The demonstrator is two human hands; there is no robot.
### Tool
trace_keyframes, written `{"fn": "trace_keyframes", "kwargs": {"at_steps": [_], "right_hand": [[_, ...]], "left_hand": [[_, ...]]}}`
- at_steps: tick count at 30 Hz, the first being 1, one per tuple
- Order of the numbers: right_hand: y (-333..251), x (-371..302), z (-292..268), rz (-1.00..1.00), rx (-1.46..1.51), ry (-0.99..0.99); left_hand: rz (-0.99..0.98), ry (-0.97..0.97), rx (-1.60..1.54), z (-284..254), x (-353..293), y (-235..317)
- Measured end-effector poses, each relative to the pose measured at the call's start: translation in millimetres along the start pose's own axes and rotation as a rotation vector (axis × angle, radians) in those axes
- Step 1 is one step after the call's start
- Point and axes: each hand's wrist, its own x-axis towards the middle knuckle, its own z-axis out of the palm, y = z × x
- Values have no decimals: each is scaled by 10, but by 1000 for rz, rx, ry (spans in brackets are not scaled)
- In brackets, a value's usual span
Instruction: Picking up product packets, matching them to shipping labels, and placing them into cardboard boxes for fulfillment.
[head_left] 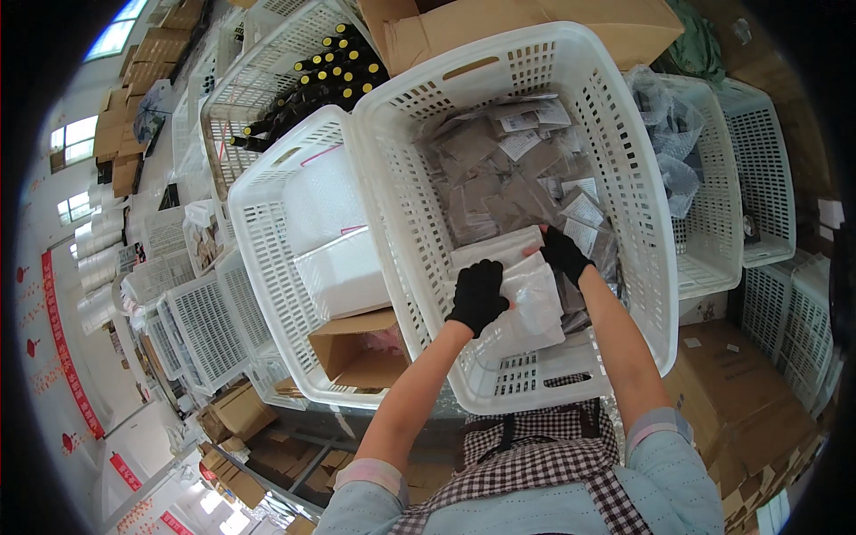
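Fingers of the left hand [480, 297], in a black knitted glove, were curled almost into a fist upon a wrinkled, translucent plastic packet [537, 310]. The right hand [565, 253], gloved likewise but with bare fingertips, was half bent at its upper edge; whether either one gripped it, I could not tell. This packet lay inside a big white basket [655, 294] of perforated plastic, over flat, greyish packets [499, 196]. To the left, a second basket [259, 241] contained white rectangular pieces [343, 272] and an open cardboard box [332, 355]. Farther behind were dark bottles [308, 96] with round yellow tops.

Black-gloved hands [479, 296], whitish packets [533, 308], white basket [658, 234], brown-and-white checked apron [539, 446]
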Motion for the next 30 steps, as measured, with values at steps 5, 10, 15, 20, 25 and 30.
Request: {"fn": "trace_keyframes", "kwargs": {"at_steps": [5, 10, 15, 20, 25, 30], "right_hand": [[-20, -23, -22, -15, -55, -54], [-326, -238, -52, -20, 102, -195], [-410, -389, 70, -170, 282, -87], [-256, -278, 132, -232, 339, -36], [-483, 2, -166, -390, 539, 50], [-1291, 431, -589, -442, 513, 52]], "left_hand": [[83, -10, -37, 51, -185, 140], [28, -113, -58, 46, -259, 156], [46, -115, -82, 66, -260, 128], [90, -159, -94, 5, -214, 180], [110, -210, -106, -107, -160, 244], [108, -117, -142, 146, -25, 53]]}}
